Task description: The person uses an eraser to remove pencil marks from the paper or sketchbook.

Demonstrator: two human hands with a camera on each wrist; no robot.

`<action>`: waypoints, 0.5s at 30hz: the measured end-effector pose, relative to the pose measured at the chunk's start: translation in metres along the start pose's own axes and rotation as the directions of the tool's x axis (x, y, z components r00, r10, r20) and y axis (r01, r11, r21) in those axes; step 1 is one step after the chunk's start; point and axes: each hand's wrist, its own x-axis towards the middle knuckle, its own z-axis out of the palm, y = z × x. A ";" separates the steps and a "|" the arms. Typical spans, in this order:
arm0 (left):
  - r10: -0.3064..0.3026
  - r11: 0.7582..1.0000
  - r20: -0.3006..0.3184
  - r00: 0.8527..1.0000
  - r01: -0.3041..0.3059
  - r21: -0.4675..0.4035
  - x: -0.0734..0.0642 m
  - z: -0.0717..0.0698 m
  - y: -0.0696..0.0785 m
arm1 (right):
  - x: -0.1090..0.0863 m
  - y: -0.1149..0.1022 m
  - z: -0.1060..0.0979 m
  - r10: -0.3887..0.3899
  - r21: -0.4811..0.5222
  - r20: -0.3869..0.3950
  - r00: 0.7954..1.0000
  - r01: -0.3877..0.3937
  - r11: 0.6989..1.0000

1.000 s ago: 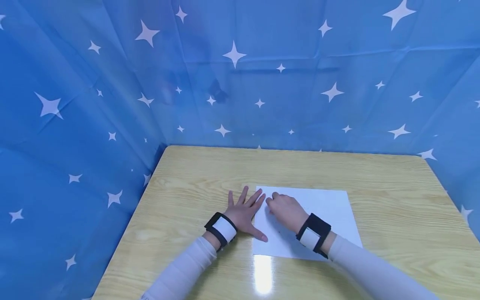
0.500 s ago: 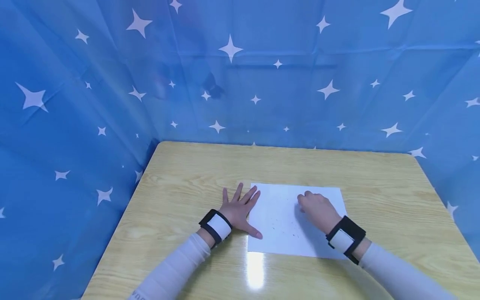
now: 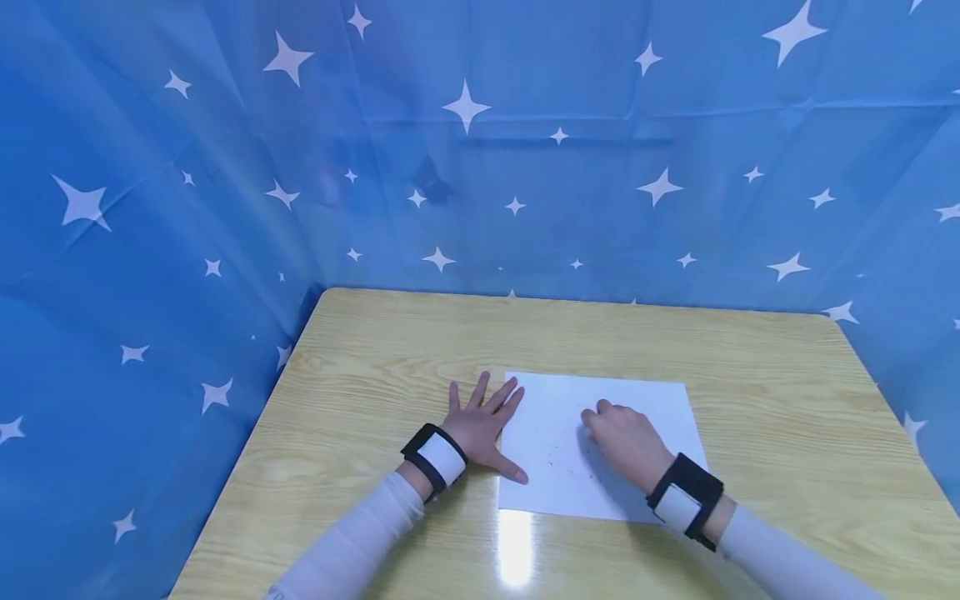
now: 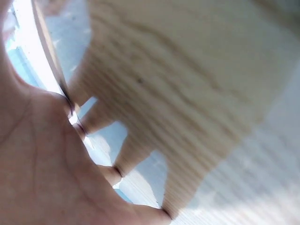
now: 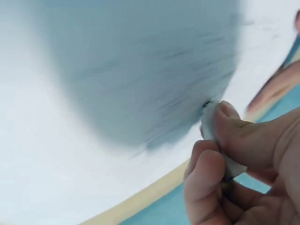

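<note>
A white sheet of paper (image 3: 547,400) lies flat on the table, with small dark crumbs (image 3: 552,463) scattered over its middle. My left hand (image 3: 478,432) rests palm down with fingers spread, its thumb and index fingertip on the sheet's left edge. In the left wrist view its palm (image 4: 51,154) shows close up. Over the right half of the paper, my right hand (image 3: 626,442) pinches a small whitish eraser (image 5: 209,123) between thumb and fingers. The eraser's dark-smudged tip touches or nearly touches the paper, where grey streaks (image 5: 173,101) show. From the head view, the hand hides the eraser.
The wood-grain table (image 3: 405,333) extends on all sides of the sheet. Behind and to the left hangs a blue cloth (image 3: 525,167) with white stars. A bright light reflection (image 3: 515,546) lies on the table in front of the paper.
My right hand moved from the paper's left part to its right, then slightly back left and nearer. Crumbs it covered earlier now show. My left hand stays on the paper's edge.
</note>
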 end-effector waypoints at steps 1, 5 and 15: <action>-0.001 1.000 0.004 1.000 0.001 -0.004 0.000 -0.001 0.000 | -0.007 0.008 -0.002 0.022 -0.008 0.000 1.000 -0.022 1.000; 0.003 1.000 0.002 1.000 -0.003 -0.016 0.000 0.000 0.000 | -0.016 0.019 -0.008 0.084 -0.016 0.043 0.996 -0.083 0.996; -0.010 1.000 -0.015 1.000 0.010 0.003 0.000 0.006 -0.002 | 0.029 -0.052 -0.002 -0.101 0.052 -0.022 0.995 0.102 0.993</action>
